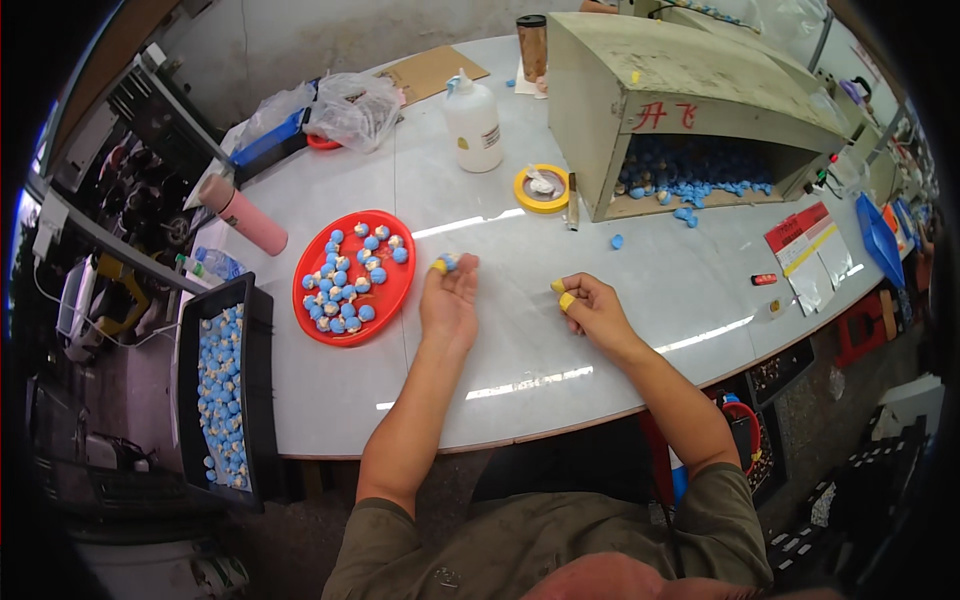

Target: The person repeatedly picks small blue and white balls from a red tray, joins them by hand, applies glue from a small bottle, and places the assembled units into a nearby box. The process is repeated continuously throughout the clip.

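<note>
My left hand (449,305) is raised over the table beside the red plate, closed on a small blue-and-white ball (451,262) at its fingertips. Yellow tape wraps its thumb. To the right, my right hand (600,315) hovers with fingers curled, thumb and forefinger close together, both wrapped in yellow tape. Whether anything sits between them is too small to make out. The round red plate (374,222) carries many similar blue-and-cream balls. Left of it, a long black bin (258,390) holds many more of these balls.
An open-fronted box (590,130) with blue pieces inside stands at the back right. Near it are a white squeeze bottle (472,125), a yellow tape roll (541,205) and a loose blue piece (616,242). A pink flask (250,222) stands left; papers (808,250) lie right.
</note>
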### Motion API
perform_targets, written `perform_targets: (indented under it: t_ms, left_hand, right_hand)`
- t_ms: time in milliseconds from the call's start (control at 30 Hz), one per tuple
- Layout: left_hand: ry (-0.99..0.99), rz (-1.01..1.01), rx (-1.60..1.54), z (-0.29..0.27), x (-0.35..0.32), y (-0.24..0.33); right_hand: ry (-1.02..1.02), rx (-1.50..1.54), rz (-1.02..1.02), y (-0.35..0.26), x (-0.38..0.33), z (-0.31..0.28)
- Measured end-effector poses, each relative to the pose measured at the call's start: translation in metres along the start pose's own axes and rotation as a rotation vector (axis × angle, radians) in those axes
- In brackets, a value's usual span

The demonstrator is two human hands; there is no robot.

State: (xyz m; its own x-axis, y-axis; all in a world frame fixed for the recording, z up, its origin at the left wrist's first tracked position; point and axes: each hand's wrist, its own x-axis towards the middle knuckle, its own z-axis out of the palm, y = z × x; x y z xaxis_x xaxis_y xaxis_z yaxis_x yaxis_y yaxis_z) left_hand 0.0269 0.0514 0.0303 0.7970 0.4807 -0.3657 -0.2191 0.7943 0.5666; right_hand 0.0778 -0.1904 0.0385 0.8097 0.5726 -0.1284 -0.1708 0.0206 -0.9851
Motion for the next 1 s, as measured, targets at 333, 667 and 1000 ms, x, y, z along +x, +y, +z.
perform_targets:
  t_ms: [333, 667, 1000]
  left_hand:
    - [0.019, 0.142, -0.271, 0.011, -0.005, 0.031]
    - [-0.114, -0.099, 0.236, 0.015, -0.026, -0.027]
    - [-0.191, -0.084, 0.397, 0.015, -0.032, -0.030]
  right_hand:
    - [0.219, 0.167, 0.054, -0.003, 0.004, -0.026]
    - [0.849, -1.214, -0.380, -0.029, 0.096, -0.140]
    - [0.843, -1.329, -0.214, -0.034, 0.114, -0.140]
